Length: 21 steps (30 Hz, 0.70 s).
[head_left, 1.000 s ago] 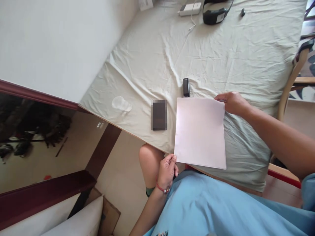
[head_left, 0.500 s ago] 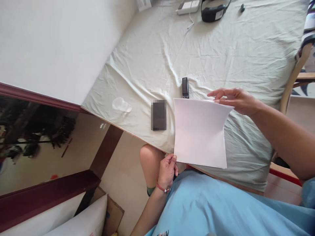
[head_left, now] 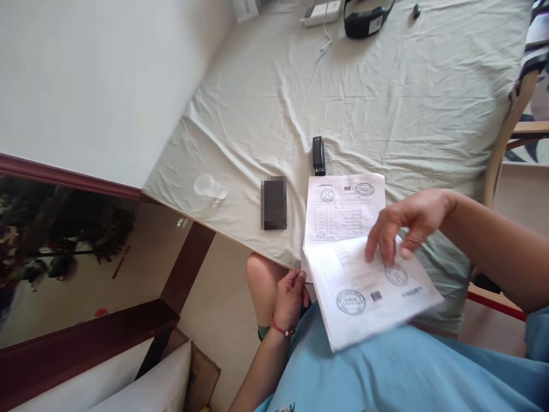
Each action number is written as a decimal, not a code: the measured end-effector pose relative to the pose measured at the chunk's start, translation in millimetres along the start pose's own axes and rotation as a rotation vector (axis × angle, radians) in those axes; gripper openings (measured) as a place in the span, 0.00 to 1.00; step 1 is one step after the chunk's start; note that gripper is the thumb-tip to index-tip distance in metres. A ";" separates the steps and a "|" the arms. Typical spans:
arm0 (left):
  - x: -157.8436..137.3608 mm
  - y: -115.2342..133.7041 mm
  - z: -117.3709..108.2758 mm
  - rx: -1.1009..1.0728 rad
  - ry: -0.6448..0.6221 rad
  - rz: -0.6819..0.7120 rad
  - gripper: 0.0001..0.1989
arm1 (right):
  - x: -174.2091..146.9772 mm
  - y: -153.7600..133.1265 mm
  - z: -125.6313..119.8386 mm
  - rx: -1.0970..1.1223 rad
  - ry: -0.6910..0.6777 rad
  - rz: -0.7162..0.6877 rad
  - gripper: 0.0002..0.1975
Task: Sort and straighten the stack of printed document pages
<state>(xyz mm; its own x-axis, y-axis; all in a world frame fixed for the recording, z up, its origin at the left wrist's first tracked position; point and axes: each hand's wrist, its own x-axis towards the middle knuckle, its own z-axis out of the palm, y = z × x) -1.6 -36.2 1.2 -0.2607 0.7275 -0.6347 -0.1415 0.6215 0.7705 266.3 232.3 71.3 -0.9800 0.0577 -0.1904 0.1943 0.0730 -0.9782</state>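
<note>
White printed papers (head_left: 343,217) with round and oval stamps lie at the table's front edge. Their upper part is folded down toward me, so the folded flap (head_left: 369,309) hangs over the edge above my lap, stamps upside down. My left hand (head_left: 292,294) pinches the papers' lower left corner between thumb and fingers. Over the flap, near its fold, is my right hand (head_left: 397,226), palm down, fingers bent and apart, slightly blurred, fingertips at the paper's surface. A black stapler (head_left: 318,154) lies just beyond the papers. Left of them rests a dark, pixelated rectangular object (head_left: 274,205).
A clear plastic cup (head_left: 210,187) lies on its side at the left of the cloth-covered table (head_left: 407,103). A white device with a cable (head_left: 321,14), a black headset-like band (head_left: 366,23) and a small dark object (head_left: 416,11) are at the back. A chair (head_left: 500,149) stands right.
The blank sheet side has given way to printed, stamped pages, with the top folded down toward me. My right hand has come down and left onto the flap; my left hand keeps the corner.
</note>
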 end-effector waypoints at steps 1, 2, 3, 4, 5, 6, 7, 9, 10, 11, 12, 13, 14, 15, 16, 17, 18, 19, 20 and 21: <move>0.3 -0.1 1.3 -0.012 0.012 -0.005 0.29 | 1.9 7.2 -1.4 -0.008 -0.089 0.001 0.26; 0.6 -0.4 2.7 -0.022 0.029 -0.012 0.30 | 4.0 15.1 -4.1 -0.030 -0.001 0.039 0.25; 1.1 -0.7 4.0 -0.030 0.048 -0.019 0.31 | 6.1 23.2 -7.9 -0.094 0.189 0.109 0.23; 1.5 -1.1 5.1 -0.034 0.068 -0.026 0.32 | 8.0 31.2 -12.5 -0.176 0.429 0.184 0.21; 1.9 -1.4 5.9 -0.037 0.082 -0.028 0.33 | 9.6 38.7 -17.4 -0.269 0.616 0.258 0.18; 2.2 -1.7 6.2 -0.039 0.087 -0.027 0.33 | 10.7 45.6 -22.4 -0.354 0.770 0.321 0.15; 2.3 -1.8 6.2 -0.040 0.083 -0.025 0.33 | 11.2 51.7 -27.1 -0.419 0.872 0.366 0.12; 2.2 -1.9 5.1 -0.037 0.063 -0.021 0.32 | 10.9 61.3 -34.9 -0.507 0.992 0.427 0.14; 1.9 -1.8 4.4 -0.033 0.052 -0.020 0.32 | 10.5 64.8 -37.8 -0.529 1.013 0.451 0.17; 1.6 -1.7 3.6 -0.028 0.041 -0.018 0.32 | 10.0 67.7 -39.9 -0.542 1.018 0.468 0.18; 1.4 -1.7 3.0 -0.025 0.031 -0.014 0.31 | 9.8 69.8 -41.2 -0.549 1.015 0.479 0.19; 1.2 -1.7 2.5 -0.024 0.025 -0.009 0.31 | 9.8 71.2 -41.8 -0.552 1.011 0.485 0.18; 1.0 -1.8 2.3 -0.027 0.021 -0.006 0.32 | 10.2 72.1 -41.8 -0.553 1.010 0.485 0.17; 1.0 -2.0 2.3 -0.033 0.021 -0.005 0.32 | 10.7 72.2 -41.3 -0.551 1.017 0.481 0.16; 1.0 -2.2 2.5 -0.041 0.023 -0.005 0.32 | 11.3 71.7 -40.4 -0.548 1.032 0.478 0.16; 1.1 -2.5 2.8 -0.049 0.027 -0.005 0.33 | 12.0 70.6 -39.2 -0.542 1.048 0.475 0.16; 1.1 -2.7 3.1 -0.056 0.030 -0.007 0.33 | 12.6 68.9 -37.9 -0.535 1.061 0.474 0.16; 1.2 -3.0 3.4 -0.062 0.030 -0.008 0.33 | 13.0 66.8 -36.6 -0.529 1.068 0.474 0.17; 1.3 -3.2 3.6 -0.067 0.030 -0.007 0.33 | 13.3 64.5 -35.3 -0.525 1.071 0.475 0.17; 1.4 -3.5 3.7 -0.072 0.029 -0.005 0.33 | 13.4 62.0 -34.0 -0.524 1.069 0.475 0.16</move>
<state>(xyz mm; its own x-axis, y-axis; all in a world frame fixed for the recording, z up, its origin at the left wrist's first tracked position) 2.0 -36.2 -2.7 -0.2872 0.7150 -0.6374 -0.2109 0.6019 0.7702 266.7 271.5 11.0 -0.3363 0.9352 -0.1114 0.7463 0.1925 -0.6372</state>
